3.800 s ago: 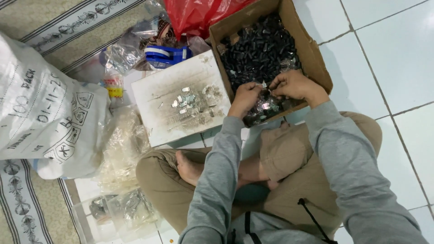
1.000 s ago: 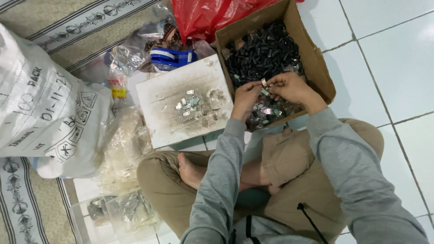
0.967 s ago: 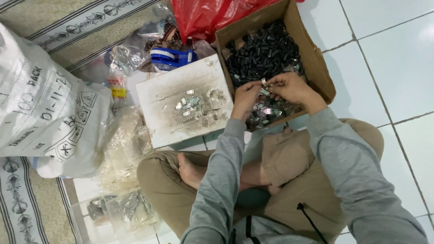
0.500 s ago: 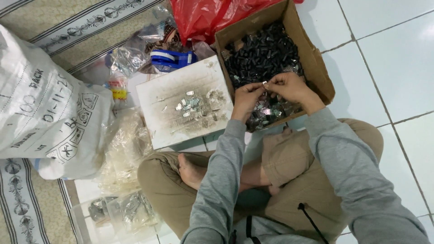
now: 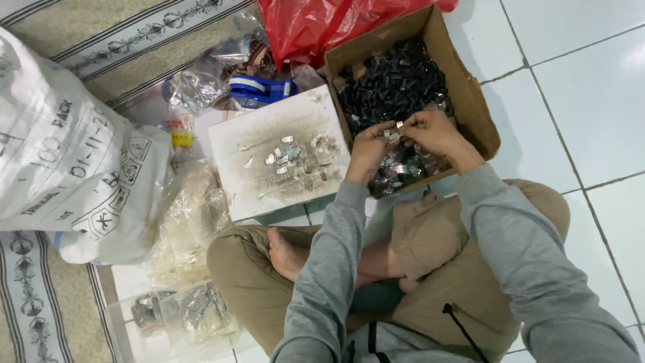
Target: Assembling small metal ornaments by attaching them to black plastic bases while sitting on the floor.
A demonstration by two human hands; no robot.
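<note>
while both hands meet over the cardboard box (image 5: 470,101), the left hand (image 5: 368,149) and right hand (image 5: 435,134) pinch a small silver piece (image 5: 399,126) between thumb and fingertips, fingers curled in and closed on it, not released. piece sits right at the gap where the two hands touch, above the near end of the box. what exactly it is, too small to tell; looks like a shiny metal bit.

box holds a heap of small black parts (image 5: 393,81) at the far end and shinier silver bits (image 5: 400,168) at the near end, under the hands. just left of the box lies a white tray (image 5: 248,181) with a scatter of silver pieces (image 5: 292,154). beyond it a blue tape holder (image 5: 259,89), clear plastic bags (image 5: 195,87), a red bag (image 5: 316,27). big white sack (image 5: 60,168) far left, more clear bags (image 5: 185,228) beside the knee. person sits cross-legged on white floor tile (image 5: 578,101).

doing this step well, as a judgement: keep the pinch at the fingertips, light but firm, so the piece doesn't twist or pop out; work low over the box so a drop lands inside; keep wrists steady against each other; line up the piece before pressing, not after.
</note>
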